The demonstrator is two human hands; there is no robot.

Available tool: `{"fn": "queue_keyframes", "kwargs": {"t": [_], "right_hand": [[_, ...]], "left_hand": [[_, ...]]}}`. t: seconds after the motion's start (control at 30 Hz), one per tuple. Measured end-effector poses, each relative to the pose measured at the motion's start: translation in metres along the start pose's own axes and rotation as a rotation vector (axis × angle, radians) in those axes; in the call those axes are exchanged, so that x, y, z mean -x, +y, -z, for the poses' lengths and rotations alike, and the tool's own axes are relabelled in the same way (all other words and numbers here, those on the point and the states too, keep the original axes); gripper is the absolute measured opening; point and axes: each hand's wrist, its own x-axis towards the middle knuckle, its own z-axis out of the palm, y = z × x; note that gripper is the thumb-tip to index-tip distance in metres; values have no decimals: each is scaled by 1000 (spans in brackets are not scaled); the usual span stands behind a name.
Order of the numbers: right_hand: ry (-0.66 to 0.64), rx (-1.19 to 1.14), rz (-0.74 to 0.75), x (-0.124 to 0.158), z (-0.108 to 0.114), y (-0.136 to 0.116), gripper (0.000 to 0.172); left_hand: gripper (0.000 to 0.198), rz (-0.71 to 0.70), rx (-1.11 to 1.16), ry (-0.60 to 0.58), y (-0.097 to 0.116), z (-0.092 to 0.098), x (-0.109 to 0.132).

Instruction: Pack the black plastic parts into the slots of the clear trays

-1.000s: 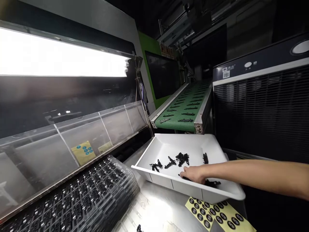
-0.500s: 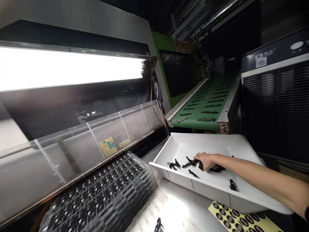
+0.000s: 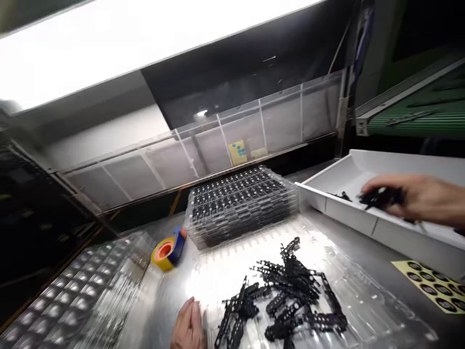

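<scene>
My right hand (image 3: 417, 196), blurred, is closed around a bunch of black plastic parts (image 3: 381, 196) above the near wall of the white bin (image 3: 337, 211). More black parts show inside that bin. My left hand (image 3: 188, 325) is at the bottom, fingers curled in beside the left edge of a clear plastic tray (image 3: 366, 295); whatever it may hold is hidden. A loose heap of black perforated plastic parts (image 3: 290, 281) lies on this tray, right of my left hand.
Behind the heap stands a stack of filled clear trays (image 3: 240, 208). Another stack of clear trays (image 3: 72, 291) is at left, with a tape dispenser (image 3: 169, 249) beside it. A sticker sheet (image 3: 428, 286) lies under the bin's front. A green conveyor (image 3: 417, 121) runs at upper right.
The view has swung left and down, bringing my left hand and the heap into sight. My right hand has lifted from the bin's floor to its near wall with black parts in it.
</scene>
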Motion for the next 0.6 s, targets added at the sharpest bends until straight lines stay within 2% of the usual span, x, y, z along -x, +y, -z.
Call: {"fn": "queue_keyframes", "kwargs": {"t": [0.03,0.1,0.17,0.2,0.27,0.3,0.37,0.47,0.6], "right_hand": [[-127,-41,95,5,-29,-46,25],[-301,-41,205,14,-96,-138,26],[-487,-8,285,19,-161,-213,29],[-539,-27,367,18,-188,-239,37],[-584,-42,510,15,-227,-270,45],[-572,-54,544,13,-238,-274,47],[-550,-98,520,8,-245,-267,43],[-522,-210,342,7,-230,-231,37],[-377,-293,96,22,-203,-177,33]], "left_hand": [[45,40,79,-7,-1,1,-2],[49,98,199,-39,-5,6,-4],[55,112,271,-57,-11,12,-6],[58,104,288,-54,-13,14,-6],[64,67,285,-28,-17,16,-6],[65,41,275,-18,-18,16,-6],[62,-20,253,-22,-17,13,-5],[54,-115,218,-48,-14,10,-3],[45,-202,183,-61,-10,6,-3]]}}
